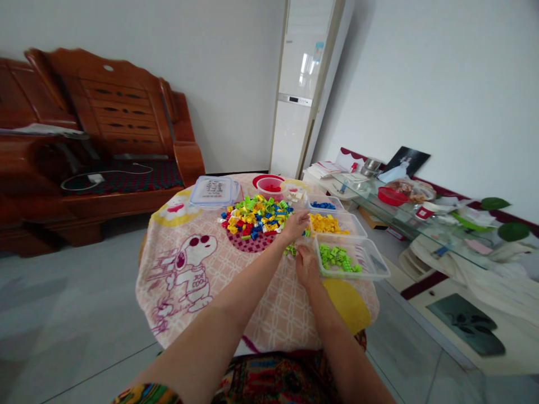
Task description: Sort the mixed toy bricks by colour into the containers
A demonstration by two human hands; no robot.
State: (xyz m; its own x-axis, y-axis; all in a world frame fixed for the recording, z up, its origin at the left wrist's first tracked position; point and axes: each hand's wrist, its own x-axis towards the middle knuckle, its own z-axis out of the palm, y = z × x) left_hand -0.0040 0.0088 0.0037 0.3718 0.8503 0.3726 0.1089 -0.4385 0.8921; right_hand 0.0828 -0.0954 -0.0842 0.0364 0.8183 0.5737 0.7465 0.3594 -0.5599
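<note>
A mixed pile of small colored blocks [256, 216] lies on the cloth-covered round table. My left hand [296, 225] reaches over its right side, beside the container of yellow blocks [328, 224]; its fingers are bent, and what they hold is too small to tell. My right hand [307, 264] is just nearer to me, by the left wall of the container of green blocks [339, 258], fingertips near loose green blocks [289, 249]. Whether it holds one cannot be made out. Behind stand a container of blue blocks [322, 205] and a round bowl with red blocks [270, 187].
Stacked clear lids [213, 191] lie at the table's back left. White blocks [296, 196] sit near the bowl. A cluttered glass-topped cabinet [421, 216] stands to the right, a wooden bench [122, 112] at the left, and a tall white appliance [301, 84] behind.
</note>
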